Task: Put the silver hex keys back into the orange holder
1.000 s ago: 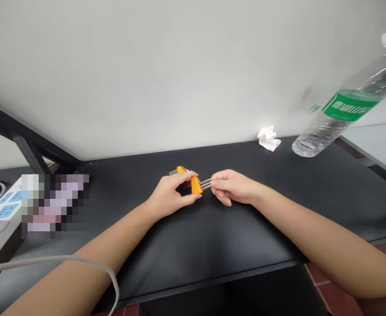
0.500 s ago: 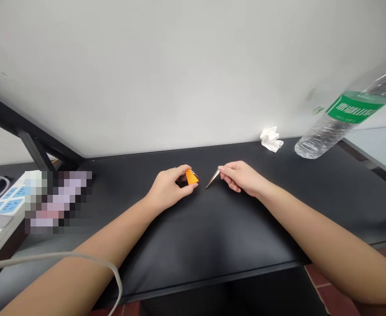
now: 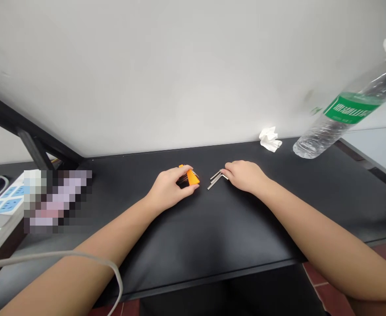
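Observation:
My left hand [image 3: 169, 188] grips an orange hex key holder [image 3: 193, 177] between thumb and fingers, just above the black tabletop. Dark, thin shapes show behind the orange part, partly hidden by my fingers. A short way to the right, my right hand [image 3: 244, 175] is closed on several L-shaped metal hex keys [image 3: 215, 179]. Their long arms fan out toward the left and down, and their bends lie at my fingertips. Most of the right fingers are hidden under the hand. A gap separates the keys from the holder.
At the back right a clear plastic bottle [image 3: 324, 131] with a green label stands near a crumpled white tissue [image 3: 269, 139]. A white power strip [image 3: 7, 206] and a blurred-out item [image 3: 59, 197] are at the left. A pale cable [image 3: 81, 256] crosses over my left forearm.
The hex keys in my right hand looked like one narrow bundle before; now they are spread apart. My right hand has turned palm down. The left hand has hardly moved.

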### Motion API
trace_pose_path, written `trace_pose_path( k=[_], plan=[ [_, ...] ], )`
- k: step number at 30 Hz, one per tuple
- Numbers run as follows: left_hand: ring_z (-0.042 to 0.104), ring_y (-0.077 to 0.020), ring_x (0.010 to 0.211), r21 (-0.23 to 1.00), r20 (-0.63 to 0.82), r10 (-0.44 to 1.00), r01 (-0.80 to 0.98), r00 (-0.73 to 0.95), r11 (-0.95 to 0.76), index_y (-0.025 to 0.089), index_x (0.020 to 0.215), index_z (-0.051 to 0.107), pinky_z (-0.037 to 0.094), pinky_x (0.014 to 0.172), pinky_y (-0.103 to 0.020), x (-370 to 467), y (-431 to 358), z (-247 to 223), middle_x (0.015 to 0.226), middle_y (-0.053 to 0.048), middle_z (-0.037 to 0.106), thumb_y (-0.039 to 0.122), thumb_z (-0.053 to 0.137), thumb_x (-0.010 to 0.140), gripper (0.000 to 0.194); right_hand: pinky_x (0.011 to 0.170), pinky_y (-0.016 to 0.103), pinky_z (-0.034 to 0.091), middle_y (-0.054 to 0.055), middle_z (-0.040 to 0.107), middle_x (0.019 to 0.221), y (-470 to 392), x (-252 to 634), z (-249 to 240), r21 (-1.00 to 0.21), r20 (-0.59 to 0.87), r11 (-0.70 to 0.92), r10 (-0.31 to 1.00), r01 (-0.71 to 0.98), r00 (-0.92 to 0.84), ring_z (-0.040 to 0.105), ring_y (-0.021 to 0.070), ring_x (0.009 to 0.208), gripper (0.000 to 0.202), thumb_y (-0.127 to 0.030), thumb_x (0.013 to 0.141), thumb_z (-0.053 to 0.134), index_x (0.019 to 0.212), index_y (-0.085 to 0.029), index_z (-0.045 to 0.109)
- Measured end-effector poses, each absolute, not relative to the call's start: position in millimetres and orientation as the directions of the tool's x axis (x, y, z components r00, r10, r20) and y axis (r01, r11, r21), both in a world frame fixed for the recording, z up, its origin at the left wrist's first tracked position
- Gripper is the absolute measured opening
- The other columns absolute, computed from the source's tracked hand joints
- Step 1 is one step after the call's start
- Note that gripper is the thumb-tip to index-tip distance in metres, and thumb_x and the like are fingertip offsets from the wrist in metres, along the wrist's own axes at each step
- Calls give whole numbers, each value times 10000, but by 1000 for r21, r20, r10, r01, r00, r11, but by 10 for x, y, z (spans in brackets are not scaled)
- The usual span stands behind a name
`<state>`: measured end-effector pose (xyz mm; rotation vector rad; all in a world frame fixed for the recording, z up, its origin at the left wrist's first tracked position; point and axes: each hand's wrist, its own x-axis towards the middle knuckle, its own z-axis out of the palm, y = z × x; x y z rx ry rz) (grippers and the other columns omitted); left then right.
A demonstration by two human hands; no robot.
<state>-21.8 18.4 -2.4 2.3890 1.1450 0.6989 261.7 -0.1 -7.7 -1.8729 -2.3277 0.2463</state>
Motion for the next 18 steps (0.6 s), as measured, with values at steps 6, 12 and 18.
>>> trace_pose_path(
  k=[6, 12, 18],
  plan=[
    [684, -152, 797, 539, 288, 786, 586, 548, -605, 230, 1156, 658, 545, 806, -278, -228, 181, -36, 958, 3, 743, 418, 727, 840, 374, 716, 336, 444, 116, 651, 1075, -29, 2717, 6, -283, 65, 270, 963, 920, -262, 624, 243, 859, 314, -498, 978, 580, 1075, -203, 628],
    [700, -158, 829, 535, 289, 787, 590, 545, -604, 250, 1177, 657, 559, 816, -281, -230, 191, -59, 993, 9, 751, 429, 741, 828, 401, 896, 355, 487, 114, 610, 1142, -69, 2580, -14, -322, 100, 430, 901, 843, -422, 590, 252, 1050, 233, -186, 930, 568, 1153, -176, 634],
    [708, -163, 820, 522, 284, 779, 591, 559, -615, 254, 1185, 653, 564, 802, -291, -229, 201, -77, 996, 10, 757, 434, 756, 828, 413, 814, 331, 484, 87, 613, 1022, -189, 2402, 5, -329, 59, 404, 911, 854, -408, 597, 228, 957, 193, -108, 882, 538, 1037, -181, 626]
  ],
)
